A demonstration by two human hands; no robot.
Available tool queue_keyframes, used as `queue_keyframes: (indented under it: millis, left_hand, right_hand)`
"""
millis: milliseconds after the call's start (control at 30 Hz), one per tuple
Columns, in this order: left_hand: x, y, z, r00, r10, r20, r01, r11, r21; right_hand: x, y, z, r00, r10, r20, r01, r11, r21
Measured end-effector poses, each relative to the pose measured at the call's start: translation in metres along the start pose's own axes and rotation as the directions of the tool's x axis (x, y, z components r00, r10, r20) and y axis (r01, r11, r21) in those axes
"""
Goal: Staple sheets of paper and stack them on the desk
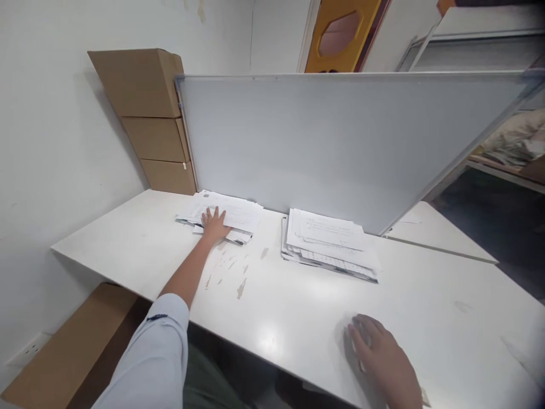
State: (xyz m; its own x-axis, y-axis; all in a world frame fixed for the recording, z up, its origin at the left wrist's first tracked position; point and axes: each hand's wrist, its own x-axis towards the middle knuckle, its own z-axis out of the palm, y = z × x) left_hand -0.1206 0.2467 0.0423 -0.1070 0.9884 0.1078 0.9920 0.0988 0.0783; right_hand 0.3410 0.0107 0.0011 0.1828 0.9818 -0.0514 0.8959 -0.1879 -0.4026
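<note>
My left hand (215, 226) lies with its fingers spread on the front of the left stack of papers (240, 215). Those sheets are loosely piled at slightly different angles, with darker pages showing along the lower edge. To the right, a second, thicker stack of papers (327, 233) has uneven edges and faint handwriting on its top sheet. My right hand (381, 355) is over the table near its front edge, apart from both stacks. Its fingers are loosely bent and a bit blurred, with a gap between them, and I make out nothing held in it.
A whiteboard (323, 142) stands upright along the back of the white table (281, 307). Three cardboard boxes (164, 139) are stacked at the back left against the wall. Below the table's left edge is another cardboard box (80, 341). Scuff marks show on the tabletop.
</note>
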Motion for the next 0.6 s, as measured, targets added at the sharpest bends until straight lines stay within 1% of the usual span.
queue_keyframes:
  millis: [67,133,200,267,367,467,533,600]
  left_hand:
    - [0.014,-0.01,-0.008,0.994,0.045,0.099,-0.048,0.999,0.024]
    - [0.022,-0.017,-0.014,0.984,0.097,0.15,-0.104,0.994,0.044]
    - [0.023,-0.02,-0.018,0.982,0.131,0.133,-0.14,0.988,0.061]
    - [0.018,-0.021,-0.022,0.983,0.146,0.108,-0.153,0.986,0.059]
    - [0.003,-0.016,-0.03,0.984,0.169,0.065,-0.172,0.984,0.048]
    - [-0.019,-0.008,-0.043,0.979,0.203,0.005,-0.203,0.979,0.035]
    - [-0.039,-0.001,-0.051,0.974,0.226,-0.031,-0.225,0.974,0.03]
    - [-0.066,0.005,-0.054,0.964,0.251,-0.085,-0.249,0.968,0.031]
  right_hand:
    - [0.0,0.0,0.001,1.0,0.01,-0.006,-0.01,1.0,0.011]
    - [0.001,0.001,0.002,1.0,0.03,-0.004,-0.03,0.999,0.024]
    - [0.001,0.002,0.003,0.999,0.042,0.007,-0.042,0.998,0.038]
    - [0.002,0.004,0.004,0.999,0.048,0.017,-0.049,0.997,0.053]
    - [0.003,0.004,0.004,0.998,0.068,0.014,-0.068,0.996,0.064]
    - [0.002,0.002,0.003,0.997,0.072,0.005,-0.072,0.995,0.073]
    - [0.002,0.0,0.002,0.998,0.07,0.01,-0.07,0.994,0.084]
    - [0.002,-0.001,0.001,0.997,0.071,0.009,-0.071,0.992,0.103]
